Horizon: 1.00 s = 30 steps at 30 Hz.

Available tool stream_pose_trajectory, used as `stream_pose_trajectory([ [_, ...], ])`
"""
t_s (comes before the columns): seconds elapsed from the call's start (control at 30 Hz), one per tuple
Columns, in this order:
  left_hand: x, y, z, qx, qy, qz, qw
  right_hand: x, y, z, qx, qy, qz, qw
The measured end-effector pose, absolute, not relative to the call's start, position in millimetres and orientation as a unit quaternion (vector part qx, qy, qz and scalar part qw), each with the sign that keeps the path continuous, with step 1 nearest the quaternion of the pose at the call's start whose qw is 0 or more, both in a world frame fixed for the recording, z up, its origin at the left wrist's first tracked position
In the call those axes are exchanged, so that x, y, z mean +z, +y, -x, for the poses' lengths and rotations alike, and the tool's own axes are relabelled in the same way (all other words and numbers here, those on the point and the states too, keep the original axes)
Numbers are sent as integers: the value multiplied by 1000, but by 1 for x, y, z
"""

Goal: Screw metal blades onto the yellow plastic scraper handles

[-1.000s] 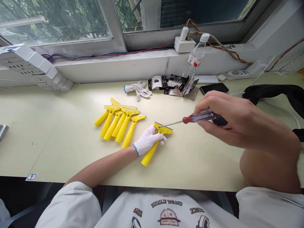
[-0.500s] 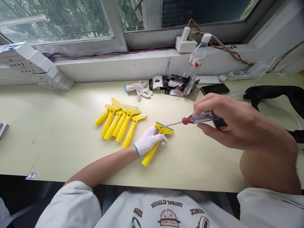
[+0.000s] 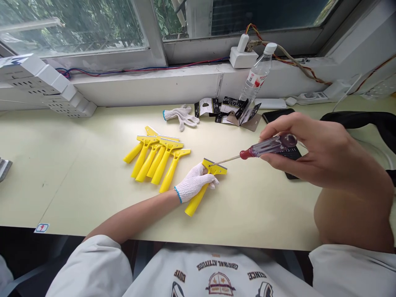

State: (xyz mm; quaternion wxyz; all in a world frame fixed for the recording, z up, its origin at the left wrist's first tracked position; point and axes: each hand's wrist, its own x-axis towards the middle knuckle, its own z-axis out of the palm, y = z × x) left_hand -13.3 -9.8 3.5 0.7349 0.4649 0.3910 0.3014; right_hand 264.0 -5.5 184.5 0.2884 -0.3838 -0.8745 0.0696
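and there it was, a job caught midway: the gloved left hand (image 3: 194,182) was wrapped around the neck of one yellow scraper (image 3: 196,202), handle out to seven o'clock, pinned near the middle of the table (image 3: 260,214). the bare right hand (image 3: 321,152) had its fingers pinched narrow around a clear-handled screwdriver (image 3: 267,146), coming in from two o'clock, its tip right on the scraper's head! was it tightening or loosening? no telling, but this scraper looked unfinished with the tool on it. over at ten o'clock lay the pile of scrapers (image 3: 160,167), heads fitted with metal edges; whether those were done or waiting, the view couldn't say. a spare glove (image 3: 182,115) sat at eleven, and black-and-white packaging (image 3: 206,107) between twelve and one, untouched by either hand.
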Motion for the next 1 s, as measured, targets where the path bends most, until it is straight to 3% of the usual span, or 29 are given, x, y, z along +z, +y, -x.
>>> stream_pose_trajectory([
  [0.13, 1, -10, 15, 302, 381, -452, 748, 176, 5, -268, 88, -857, 358, 359],
  [0.5, 4, -9, 16, 302, 381, -435, 757, 168, 16, -269, 112, -823, 386, 400],
  [1.0, 1, -11, 19, 284, 354, -437, 777, 127, 89, -292, 345, -573, 544, 506],
])
